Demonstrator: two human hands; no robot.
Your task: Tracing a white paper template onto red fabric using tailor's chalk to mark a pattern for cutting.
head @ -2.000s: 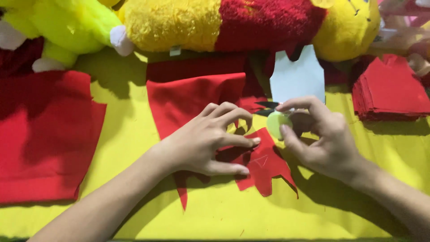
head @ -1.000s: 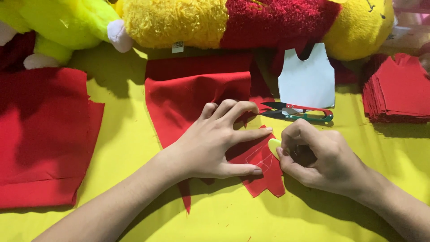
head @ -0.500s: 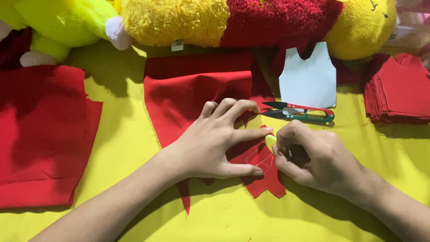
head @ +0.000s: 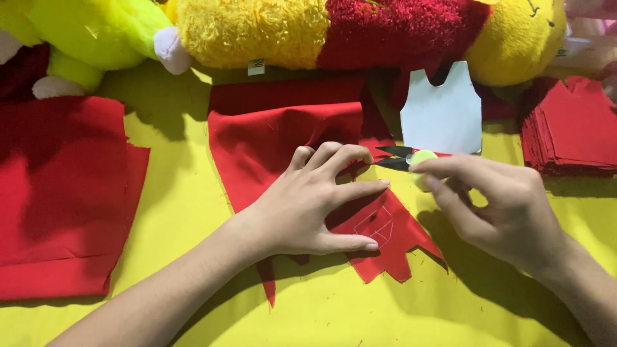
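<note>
My left hand (head: 315,199) lies flat with fingers spread on a red fabric piece (head: 385,247), pinning it to the yellow surface. Faint white lines are drawn on the fabric just beside my thumb and index finger. My right hand (head: 495,205) hovers to the right of the fabric, pinching a small pale green round chalk (head: 422,158) in its fingertips. The chalk is right next to the black blades of a pair of scissors (head: 391,158) lying behind the fabric.
A white vest-shaped paper pattern (head: 443,112) lies behind the scissors. A stack of red cut pieces (head: 572,132) sits at the right, a large red cloth (head: 58,193) at the left. Yellow and red plush toys (head: 308,29) line the far edge.
My right hand was pressing the chalk on the fabric beside my left fingers; it has now lifted up and back toward the scissors. My left hand has stayed in place.
</note>
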